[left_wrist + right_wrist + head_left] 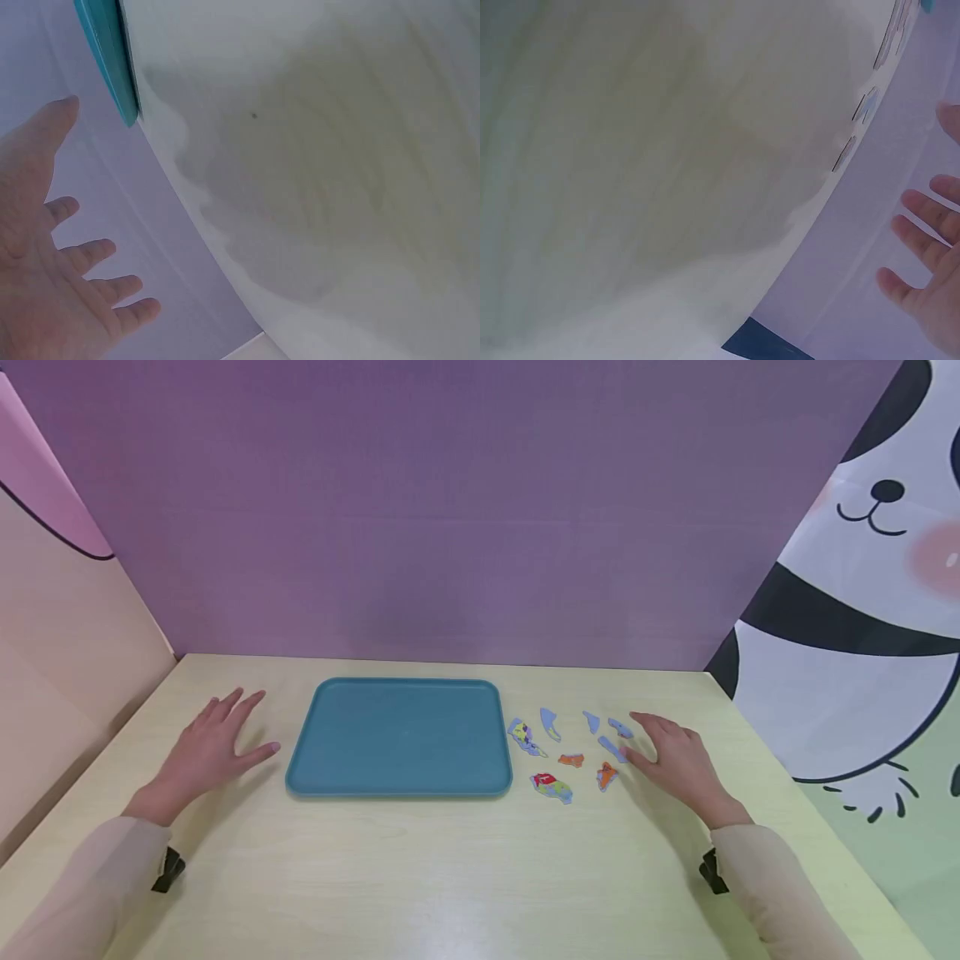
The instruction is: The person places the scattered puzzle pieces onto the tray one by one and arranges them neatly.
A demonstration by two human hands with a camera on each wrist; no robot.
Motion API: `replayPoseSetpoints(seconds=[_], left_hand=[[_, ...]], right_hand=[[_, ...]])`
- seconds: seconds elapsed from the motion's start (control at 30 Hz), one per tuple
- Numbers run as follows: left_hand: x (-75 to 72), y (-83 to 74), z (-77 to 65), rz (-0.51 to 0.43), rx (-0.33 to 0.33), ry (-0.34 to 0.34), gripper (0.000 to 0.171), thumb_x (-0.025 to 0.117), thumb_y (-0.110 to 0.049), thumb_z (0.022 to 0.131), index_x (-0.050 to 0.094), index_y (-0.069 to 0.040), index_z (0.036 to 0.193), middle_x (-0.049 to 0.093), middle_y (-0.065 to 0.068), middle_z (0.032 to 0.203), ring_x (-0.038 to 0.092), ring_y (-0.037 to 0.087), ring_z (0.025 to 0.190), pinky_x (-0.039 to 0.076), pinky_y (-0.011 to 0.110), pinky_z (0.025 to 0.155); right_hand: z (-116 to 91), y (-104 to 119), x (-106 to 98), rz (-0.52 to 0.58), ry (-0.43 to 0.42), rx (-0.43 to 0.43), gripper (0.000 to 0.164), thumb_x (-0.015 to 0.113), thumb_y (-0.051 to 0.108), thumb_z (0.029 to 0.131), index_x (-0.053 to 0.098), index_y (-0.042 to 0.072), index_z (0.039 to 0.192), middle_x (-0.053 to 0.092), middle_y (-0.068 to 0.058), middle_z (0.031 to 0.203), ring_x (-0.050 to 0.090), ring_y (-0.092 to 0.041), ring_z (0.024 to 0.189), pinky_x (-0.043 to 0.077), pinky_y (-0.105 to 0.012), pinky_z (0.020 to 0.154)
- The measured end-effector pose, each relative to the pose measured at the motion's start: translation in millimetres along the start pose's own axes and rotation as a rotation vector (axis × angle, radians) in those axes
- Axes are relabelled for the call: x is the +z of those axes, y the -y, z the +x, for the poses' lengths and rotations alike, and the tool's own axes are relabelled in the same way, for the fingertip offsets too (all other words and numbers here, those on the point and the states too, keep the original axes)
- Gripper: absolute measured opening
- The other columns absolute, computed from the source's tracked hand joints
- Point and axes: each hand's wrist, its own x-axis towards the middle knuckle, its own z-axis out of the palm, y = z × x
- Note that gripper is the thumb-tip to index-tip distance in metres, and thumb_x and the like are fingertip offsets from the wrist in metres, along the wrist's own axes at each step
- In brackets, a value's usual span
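In the head view a blue tray (399,739) lies flat in the middle of the table. Several flat, irregular puzzle-like pieces are scattered to its right, among them a red and green piece (552,787), an orange piece (607,775) and a blue and yellow piece (525,737). My left hand (204,756) hovers left of the tray, fingers spread, holding nothing. On the other side my right hand (682,768) is held by the rightmost pieces, thumb and fingers apart, nothing in its grasp. Both wrist views show loosely extended fingers above the table.
The pale wooden table (420,877) ends at a purple back panel (450,510). A cream side panel (67,652) stands at the left. A panel with a cartoon panda (847,710) rises at the right.
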Motion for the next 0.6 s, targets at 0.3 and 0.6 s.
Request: replayPoseSetpoints(seconds=[0.3,0.6], left_hand=[[4.9,-7.1,6.8,-0.037,0.05,-0.026,0.078,0.067,-0.041,0.08,0.032,-0.005,0.139,0.031,0.031,0.139,0.031,0.052,0.122,0.03,0.07,0.09],[8.0,-15.5,13.4,-0.117,0.058,0.028,0.076,0.07,-0.032,0.079,0.033,-0.003,0.139,0.033,0.03,0.138,0.033,0.051,0.122,0.033,0.067,0.093]], right_hand=[[3.8,2.2,1.2,0.081,-0.011,-0.003,0.05,0.068,0.021,0.08,0.052,0.0,0.122,0.057,-0.024,0.118,0.054,-0.041,0.108,0.041,-0.057,0.083],[6.2,1.6,4.1,0.148,0.035,0.021,0.048,0.068,0.017,0.079,0.053,-0.001,0.121,0.059,-0.022,0.117,0.056,-0.04,0.105,0.044,-0.054,0.086]])
